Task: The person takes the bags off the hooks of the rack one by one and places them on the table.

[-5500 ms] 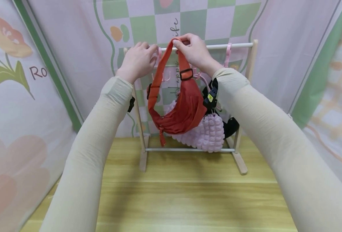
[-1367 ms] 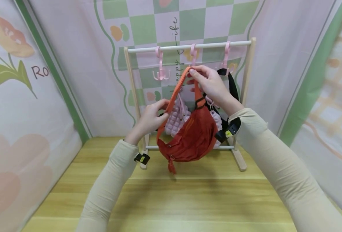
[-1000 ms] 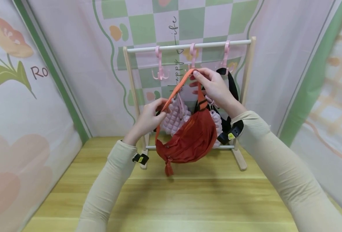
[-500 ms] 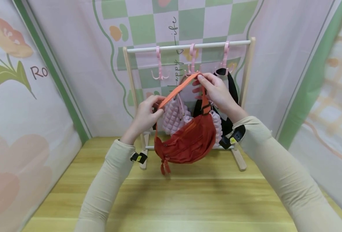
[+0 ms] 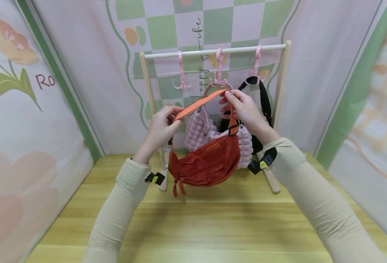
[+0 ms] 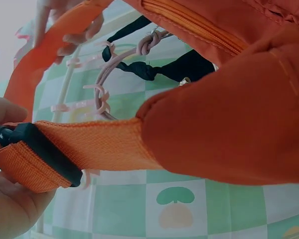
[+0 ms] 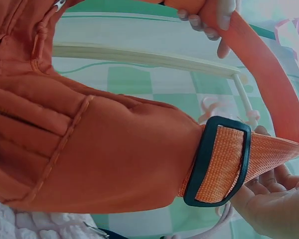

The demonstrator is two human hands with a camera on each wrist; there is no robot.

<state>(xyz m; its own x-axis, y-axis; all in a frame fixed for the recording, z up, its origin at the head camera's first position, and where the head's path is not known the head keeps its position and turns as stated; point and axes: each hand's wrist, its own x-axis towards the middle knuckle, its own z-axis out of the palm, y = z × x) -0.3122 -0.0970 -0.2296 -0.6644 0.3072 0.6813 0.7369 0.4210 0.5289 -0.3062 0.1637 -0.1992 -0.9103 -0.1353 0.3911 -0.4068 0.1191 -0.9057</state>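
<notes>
Red bag (image 5: 205, 164) | left hand (image 5: 160, 126), right hand (image 5: 248, 112) pinch strap (image 5: 200, 103) | lower edge (image 5: 206, 183) above tabletop (image 5: 193, 226)

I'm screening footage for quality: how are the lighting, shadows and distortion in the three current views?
Head: brightest, with soft shadows and a pale sheen on the wooden table; left wrist: muted, the red bag dull and the upper left corner washed out; right wrist: also hazy, paling at upper right, the wooden post looking slightly bowed.

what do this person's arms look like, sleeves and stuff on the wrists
The left sleeve and right sleeve are plain cream, long and lightly wrinkled, ending near the wrists. A left wrist device and right wrist device, both black, each carry a small yellow mark.
</notes>
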